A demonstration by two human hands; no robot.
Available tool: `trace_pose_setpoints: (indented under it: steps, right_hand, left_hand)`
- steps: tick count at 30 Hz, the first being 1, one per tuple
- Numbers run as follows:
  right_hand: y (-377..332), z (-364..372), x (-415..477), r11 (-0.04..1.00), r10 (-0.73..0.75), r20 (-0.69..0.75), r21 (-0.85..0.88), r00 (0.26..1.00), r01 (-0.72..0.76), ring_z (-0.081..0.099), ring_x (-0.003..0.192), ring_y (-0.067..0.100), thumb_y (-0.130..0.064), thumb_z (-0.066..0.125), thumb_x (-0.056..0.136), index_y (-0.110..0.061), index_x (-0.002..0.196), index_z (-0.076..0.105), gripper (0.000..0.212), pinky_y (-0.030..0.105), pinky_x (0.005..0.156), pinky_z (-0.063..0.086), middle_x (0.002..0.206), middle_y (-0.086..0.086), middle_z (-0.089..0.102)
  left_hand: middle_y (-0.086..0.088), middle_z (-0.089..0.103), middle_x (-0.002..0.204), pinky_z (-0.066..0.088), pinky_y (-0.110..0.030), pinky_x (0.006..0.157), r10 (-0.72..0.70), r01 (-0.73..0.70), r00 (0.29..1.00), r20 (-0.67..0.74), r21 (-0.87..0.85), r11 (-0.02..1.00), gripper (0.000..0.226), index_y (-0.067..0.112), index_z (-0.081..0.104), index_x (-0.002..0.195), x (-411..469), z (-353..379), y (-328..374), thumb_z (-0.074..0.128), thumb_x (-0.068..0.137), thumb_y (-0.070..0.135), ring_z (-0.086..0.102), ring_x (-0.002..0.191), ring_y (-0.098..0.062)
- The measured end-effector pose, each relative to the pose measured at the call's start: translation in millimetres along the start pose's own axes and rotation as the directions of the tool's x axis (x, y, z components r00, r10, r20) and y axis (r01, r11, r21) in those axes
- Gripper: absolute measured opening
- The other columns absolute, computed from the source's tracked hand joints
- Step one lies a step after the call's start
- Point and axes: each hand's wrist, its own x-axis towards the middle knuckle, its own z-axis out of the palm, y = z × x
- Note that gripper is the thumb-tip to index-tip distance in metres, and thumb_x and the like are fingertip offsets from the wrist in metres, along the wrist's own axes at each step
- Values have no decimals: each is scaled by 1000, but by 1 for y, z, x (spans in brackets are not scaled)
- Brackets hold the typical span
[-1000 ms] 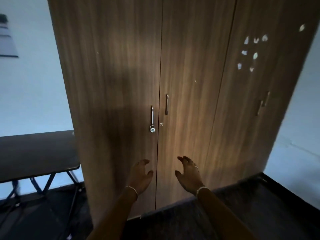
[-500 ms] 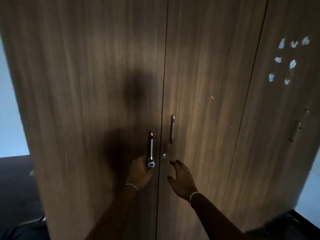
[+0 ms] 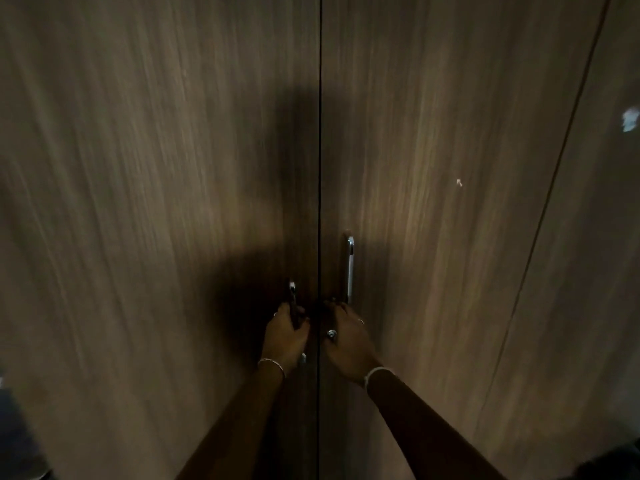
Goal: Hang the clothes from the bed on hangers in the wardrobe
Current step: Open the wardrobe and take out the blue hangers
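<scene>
Step in hand: opening the wardrobe point(image 3: 166, 174), which fills the view with its doors closed. The clothes and hangers are not in view. My left hand point(image 3: 285, 336) grips the left door handle point(image 3: 292, 294) beside the centre seam. My right hand point(image 3: 346, 341) is at the bottom end of the right door handle point(image 3: 350, 268), and it's too dark to tell if it grips. My guess for the next move: firm up the right grip, then pull both doors outward.

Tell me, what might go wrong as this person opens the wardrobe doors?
The keyhole lock beside the right hand may be locked, so a pull by the left hand on the left door handle could jerk without opening. The right hand's fingers curl close to the door seam, where they might get pinched.
</scene>
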Motion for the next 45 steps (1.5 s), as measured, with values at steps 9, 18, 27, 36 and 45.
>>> trace_pose_setpoints:
  steps: [9,18,27,36,45]
  right_hand:
    - [8,-8,17,975,-71,59,216,996,57,47,127,12,-5,51,91,-22,140,45,52,26,107,36,139,-1,50]
    - [-12,-3,-21,893,-158,-8,426,987,146,63,78,7,-4,41,89,-27,87,65,33,23,70,52,86,-4,67]
    - [-31,-7,-43,778,-105,141,629,984,-7,52,57,7,7,42,86,-20,60,56,40,25,55,40,59,-6,55]
    - [-15,-50,9,933,227,-191,325,955,-157,42,131,28,-7,65,85,-1,136,43,55,28,108,29,140,15,44]
    - [-32,-51,31,905,330,-166,335,929,-262,50,118,37,-13,71,79,0,123,49,51,41,103,41,127,20,50]
  left_hand:
    - [10,61,112,49,-30,87,-39,36,960,-279,-16,999,50,21,50,125,-43,28,11,72,82,37,60,102,-11]
    - [1,65,95,44,-9,51,-11,56,835,-550,65,996,71,11,49,117,-106,27,16,73,65,52,57,69,2]
    - [7,51,108,48,-21,65,15,64,811,-585,114,991,116,12,19,144,-156,10,15,90,56,33,54,75,-4]
    - [-3,54,114,46,-33,81,-4,88,840,-543,129,988,107,9,23,144,-189,-8,25,89,61,24,58,98,-26]
    - [8,53,106,55,-40,83,-144,190,863,-484,46,981,109,25,18,141,-218,-40,19,89,59,32,58,91,-15]
